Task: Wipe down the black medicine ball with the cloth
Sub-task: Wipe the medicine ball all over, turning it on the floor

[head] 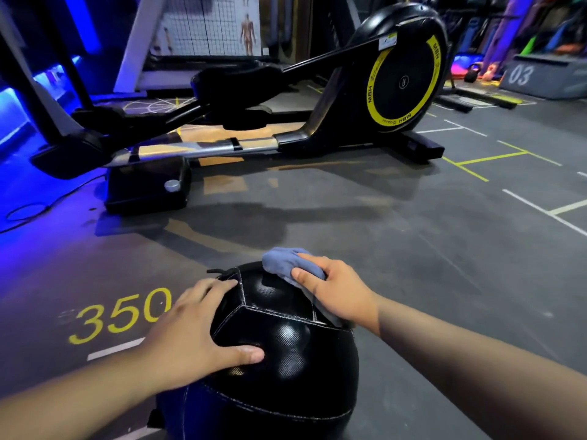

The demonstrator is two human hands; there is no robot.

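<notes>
Yellow "350" floor marking point(122, 314) sits far left on the grey gym floor point(428, 249). Next over, the left hand point(193, 338) lies flat on the near-left side of the black medicine ball point(286, 350), fingers spread, thumb across a lower panel; that grip is open, bracing rather than clasping. The ball rests on the floor right in front of the person, stitched seams and textured panels showing, top panel facing the camera. On its far upper right, the right hand point(336, 290) has its grip closed on the bunched blue cloth point(286, 262), pressing it onto the ball surface. Elliptical trainer point(317, 100) stands well behind, out of the way. Looks like mid-wipe: top-right area is being covered, near and left panels likely not done yet. Next move probably calls for dragging the cloth across the seams toward the left hand, then rolling the ball with the bracing hand to expose the underside. Keep pressure even.
</notes>
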